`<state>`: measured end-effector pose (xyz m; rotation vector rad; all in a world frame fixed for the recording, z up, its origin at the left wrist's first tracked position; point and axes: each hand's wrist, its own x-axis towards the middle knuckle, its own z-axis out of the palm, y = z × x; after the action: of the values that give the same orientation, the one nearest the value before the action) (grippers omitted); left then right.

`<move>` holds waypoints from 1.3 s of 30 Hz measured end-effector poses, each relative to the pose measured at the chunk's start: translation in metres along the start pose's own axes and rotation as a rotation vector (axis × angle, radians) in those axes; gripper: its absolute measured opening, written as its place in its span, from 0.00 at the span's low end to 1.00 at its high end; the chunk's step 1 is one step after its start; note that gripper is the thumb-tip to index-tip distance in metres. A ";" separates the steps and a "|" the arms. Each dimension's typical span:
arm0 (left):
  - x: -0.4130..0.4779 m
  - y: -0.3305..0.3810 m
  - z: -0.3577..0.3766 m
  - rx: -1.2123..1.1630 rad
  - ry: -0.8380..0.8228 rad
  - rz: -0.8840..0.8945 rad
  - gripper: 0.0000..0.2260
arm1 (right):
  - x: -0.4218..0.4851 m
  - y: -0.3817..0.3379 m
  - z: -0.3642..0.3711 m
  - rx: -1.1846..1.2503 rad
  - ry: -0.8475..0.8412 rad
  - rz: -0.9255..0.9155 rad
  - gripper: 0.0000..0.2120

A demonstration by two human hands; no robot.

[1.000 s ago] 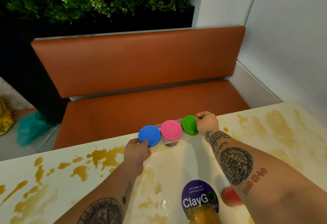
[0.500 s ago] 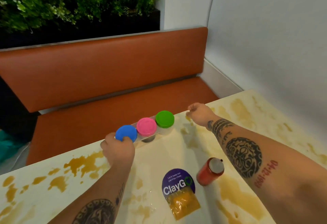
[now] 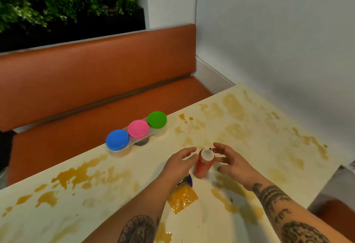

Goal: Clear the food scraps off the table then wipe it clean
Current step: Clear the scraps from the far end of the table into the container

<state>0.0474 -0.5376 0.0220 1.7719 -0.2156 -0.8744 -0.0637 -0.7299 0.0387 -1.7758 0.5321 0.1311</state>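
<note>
Head view, looking down on a cream worktop [image 3: 259, 146] blotched from end to end with yellow-brown sauce stains [image 3: 76, 174], the mess not yet cleared, and a rack of three tubs [image 3: 138, 129], lidded blue, pink and green, at its far edge above an orange seat [image 3: 76, 127]. Nearer, the left hand [image 3: 179, 166] and right hand [image 3: 233, 163] hover with fingers spread and relaxed either side of a small red bottle [image 3: 203, 166], neither clearly gripping it. A clumsy grab could tip the slightly leaning bottle and squirt more sauce, and a wide wipe could shove the tubs off the edge.
</note>
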 end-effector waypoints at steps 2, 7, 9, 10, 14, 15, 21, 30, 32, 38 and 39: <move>-0.003 -0.004 0.011 -0.017 -0.042 0.001 0.17 | -0.008 0.011 0.016 -0.027 -0.007 -0.017 0.37; -0.011 -0.008 0.020 -0.019 -0.038 0.042 0.18 | -0.005 0.015 0.054 -0.080 0.183 -0.093 0.30; -0.012 -0.009 0.013 -0.011 0.013 0.058 0.18 | 0.003 0.010 0.065 -0.098 0.191 -0.110 0.28; -0.013 -0.009 0.007 -0.013 0.042 0.068 0.18 | 0.008 0.007 0.070 -0.119 0.186 -0.126 0.27; -0.012 -0.007 -0.026 0.003 0.198 0.112 0.19 | 0.037 -0.017 0.097 -0.174 0.138 -0.185 0.27; -0.013 -0.006 -0.035 -0.018 0.248 0.115 0.18 | 0.045 -0.024 0.106 -0.178 0.122 -0.194 0.26; -0.011 -0.009 -0.074 -0.152 0.429 0.054 0.14 | 0.080 -0.053 0.158 -0.198 0.058 -0.243 0.21; -0.013 -0.009 -0.091 -0.095 0.334 -0.025 0.18 | 0.098 -0.057 0.179 -0.290 0.094 -0.243 0.25; -0.018 -0.009 -0.094 -0.067 0.305 -0.037 0.19 | 0.098 -0.055 0.178 -0.294 0.106 -0.224 0.27; -0.051 -0.043 -0.119 -0.033 0.353 -0.127 0.21 | 0.079 -0.039 0.186 -0.314 0.181 -0.092 0.32; -0.058 -0.049 -0.126 -0.039 0.371 -0.139 0.20 | 0.073 -0.033 0.188 -0.310 0.191 -0.055 0.31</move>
<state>0.0748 -0.3934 0.0211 1.8917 0.1671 -0.6253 0.0505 -0.5673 -0.0101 -2.1171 0.6249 0.0039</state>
